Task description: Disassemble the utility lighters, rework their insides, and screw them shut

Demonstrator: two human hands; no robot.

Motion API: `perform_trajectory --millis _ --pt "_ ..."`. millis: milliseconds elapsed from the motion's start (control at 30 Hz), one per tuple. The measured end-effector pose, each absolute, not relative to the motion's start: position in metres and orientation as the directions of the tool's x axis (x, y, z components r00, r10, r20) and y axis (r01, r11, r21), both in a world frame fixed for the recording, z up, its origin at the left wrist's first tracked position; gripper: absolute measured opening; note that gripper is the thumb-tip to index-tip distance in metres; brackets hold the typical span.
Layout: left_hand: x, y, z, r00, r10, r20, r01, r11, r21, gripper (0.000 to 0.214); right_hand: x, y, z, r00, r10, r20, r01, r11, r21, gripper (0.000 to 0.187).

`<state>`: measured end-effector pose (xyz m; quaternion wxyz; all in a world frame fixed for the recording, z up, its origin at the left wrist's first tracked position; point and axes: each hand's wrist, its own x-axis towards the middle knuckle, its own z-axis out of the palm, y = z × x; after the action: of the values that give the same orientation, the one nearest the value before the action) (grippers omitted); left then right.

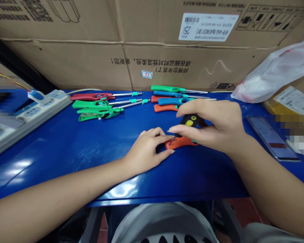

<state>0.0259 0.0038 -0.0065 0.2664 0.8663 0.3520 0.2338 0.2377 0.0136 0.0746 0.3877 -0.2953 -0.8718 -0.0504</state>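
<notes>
An orange lighter body point(179, 142) lies on the blue table point(66, 145) in front of me. My left hand point(148, 150) pinches its left end with thumb and fingers. My right hand point(212, 123) is closed over a black and yellow tool point(191, 120) held just above the orange lighter body. Behind the hands lie two groups of long-nozzle lighters: red and green ones point(98, 104) at the left, green, blue and orange ones point(172, 96) at the right.
A white power strip point(27, 113) runs along the left. A large cardboard box point(142, 40) forms a wall at the back. A white plastic bag point(273, 72) and a phone point(271, 136) lie at the right.
</notes>
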Motion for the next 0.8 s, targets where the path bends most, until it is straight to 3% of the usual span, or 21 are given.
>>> perform_trajectory --millis 233,400,467,667,733,800 --pt "0.0253 0.0036 -0.0074 0.635 0.740 0.221 0.510 -0.617 0.599 0.033 0.2390 0.0102 0.0782 -0.613 0.532 0.584 0.426 0.845 -0.322 0.035" --pt "0.0253 0.0037 -0.0089 0.639 0.737 0.220 0.503 -0.617 0.605 0.032 0.2359 0.0122 0.0732 -0.512 0.488 0.707 0.580 0.804 -0.135 0.020" --pt "0.0259 0.0032 -0.0083 0.637 0.739 0.220 0.505 -0.615 0.605 0.032 0.2356 0.0113 0.0746 -0.526 0.478 0.703 0.573 0.811 -0.123 0.019" --pt "0.0268 0.0025 -0.0068 0.635 0.743 0.211 0.520 -0.613 0.595 0.032 0.2375 0.0050 0.0821 -0.607 0.563 0.561 0.411 0.826 -0.385 0.035" --pt "0.0265 0.0030 -0.0075 0.632 0.743 0.220 0.517 -0.616 0.594 0.032 0.2373 0.0060 0.0806 -0.589 0.553 0.590 0.433 0.832 -0.348 0.029" --pt "0.0262 0.0035 -0.0080 0.636 0.739 0.221 0.509 -0.617 0.600 0.029 0.2369 0.0082 0.0780 -0.582 0.500 0.641 0.484 0.847 -0.222 0.023"
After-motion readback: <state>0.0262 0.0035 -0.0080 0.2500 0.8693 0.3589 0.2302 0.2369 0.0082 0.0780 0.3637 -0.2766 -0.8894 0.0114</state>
